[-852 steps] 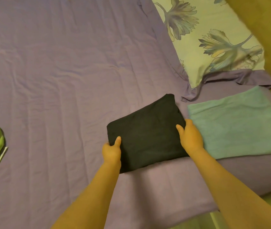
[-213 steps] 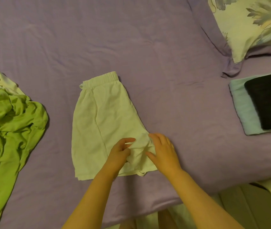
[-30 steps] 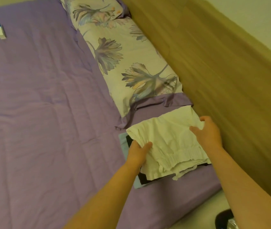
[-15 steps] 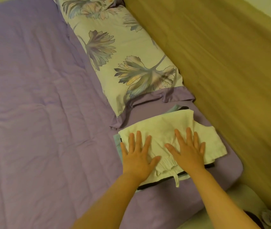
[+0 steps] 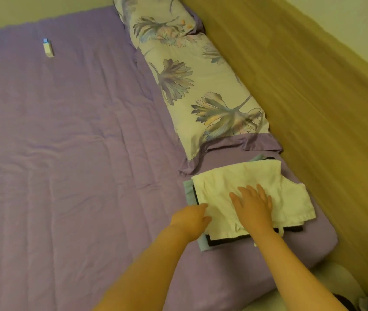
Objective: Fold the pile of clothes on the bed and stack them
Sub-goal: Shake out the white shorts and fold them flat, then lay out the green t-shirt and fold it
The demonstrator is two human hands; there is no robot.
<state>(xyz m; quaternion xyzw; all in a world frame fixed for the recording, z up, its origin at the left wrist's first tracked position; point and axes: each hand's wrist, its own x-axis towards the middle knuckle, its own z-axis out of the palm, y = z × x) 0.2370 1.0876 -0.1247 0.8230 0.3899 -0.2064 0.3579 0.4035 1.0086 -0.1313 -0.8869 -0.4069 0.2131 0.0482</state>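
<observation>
Folded white shorts (image 5: 234,176) lie on top of a stack at the bed's near right corner. Under them a folded black garment (image 5: 227,240) shows along the front edge, and a teal towel (image 5: 187,189) peeks out on the left. My right hand (image 5: 252,207) lies flat on the shorts with its fingers spread. At the left edge of the shorts, my left hand (image 5: 192,218) touches the fabric with relaxed fingers and holds nothing.
A purple sheet (image 5: 66,153) covers the bed to the left of the stack. A floral pillow (image 5: 189,86) lies just behind the stack. A wooden headboard (image 5: 313,108) runs along the right. A small white box (image 5: 48,48) sits far back on the sheet.
My left hand has slid off the top of the shorts to their left edge. My right hand stays flat on them. One second ago both hands gripped the shorts.
</observation>
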